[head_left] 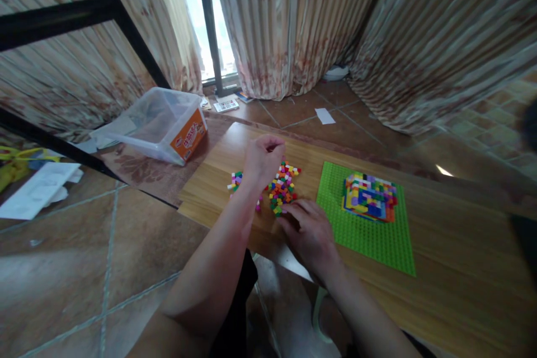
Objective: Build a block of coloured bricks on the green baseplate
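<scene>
Loose small toy building bricks (283,189) of many colours lie heaped on the wooden table (457,251). Above the far side of the heap is my left hand (262,162), its fingers curled together; whatever they hold is hidden. My right hand (310,235) reaches to the near edge of the heap, thumb and forefinger a little apart beside green and yellow bricks. A smaller group of bricks (236,179) lies left of my left wrist, partly covered by the forearm. Right of my right hand, a multicoloured brick block (369,197) sits on a green studded baseplate (361,243).
A clear plastic tub (146,117) with an orange label stands on a rug beyond the table's left end. Black metal bars (121,22) cross the upper left. Curtains (293,28) hang behind, and a white paper (324,116) lies on the tiled floor.
</scene>
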The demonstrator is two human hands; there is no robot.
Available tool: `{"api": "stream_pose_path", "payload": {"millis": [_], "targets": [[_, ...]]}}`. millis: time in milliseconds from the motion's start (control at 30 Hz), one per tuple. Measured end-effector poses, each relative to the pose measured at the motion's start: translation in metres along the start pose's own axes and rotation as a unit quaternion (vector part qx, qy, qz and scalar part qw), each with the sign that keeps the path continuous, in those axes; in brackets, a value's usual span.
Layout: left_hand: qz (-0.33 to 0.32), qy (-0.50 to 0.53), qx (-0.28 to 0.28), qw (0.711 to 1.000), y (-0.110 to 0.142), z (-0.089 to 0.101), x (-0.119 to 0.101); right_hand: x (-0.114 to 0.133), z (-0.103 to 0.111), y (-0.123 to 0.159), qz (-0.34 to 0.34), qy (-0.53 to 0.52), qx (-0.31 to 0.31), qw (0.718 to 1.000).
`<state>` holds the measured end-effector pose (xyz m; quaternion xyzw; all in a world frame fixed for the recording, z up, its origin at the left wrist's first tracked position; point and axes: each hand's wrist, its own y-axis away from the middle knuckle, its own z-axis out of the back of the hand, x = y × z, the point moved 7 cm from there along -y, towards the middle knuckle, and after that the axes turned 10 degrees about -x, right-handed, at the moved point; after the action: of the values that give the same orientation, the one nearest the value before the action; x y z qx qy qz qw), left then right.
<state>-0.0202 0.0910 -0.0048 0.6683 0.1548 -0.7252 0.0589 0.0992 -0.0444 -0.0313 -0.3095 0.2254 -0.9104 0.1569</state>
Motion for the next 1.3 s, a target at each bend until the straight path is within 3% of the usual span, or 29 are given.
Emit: {"api": "stream_pose_path", "payload": {"millis": [300, 533, 933, 1300], "targets": [[-0.051, -0.043, 0.018, 0.998, 0.0, 0.004, -0.005, -0.001, -0.011, -0.006, 0.005, 0.024, 0.005, 1.0], [-0.045, -0.071, 0.029, 0.996, 0.003, 0.002, -0.006, -0.002, -0.014, -0.009, 0.021, 0.01, 0.029, 0.999], [-0.048, -0.063, 0.036, 0.996, 0.005, -0.001, -0.006, -0.003, -0.01, -0.009, 0.026, 0.051, -0.03, 0.998], [-0.041, -0.058, 0.039, 0.997, 0.007, -0.004, -0.003, -0.003, -0.012, -0.01, 0.003, 0.047, -0.017, 0.999]]}}
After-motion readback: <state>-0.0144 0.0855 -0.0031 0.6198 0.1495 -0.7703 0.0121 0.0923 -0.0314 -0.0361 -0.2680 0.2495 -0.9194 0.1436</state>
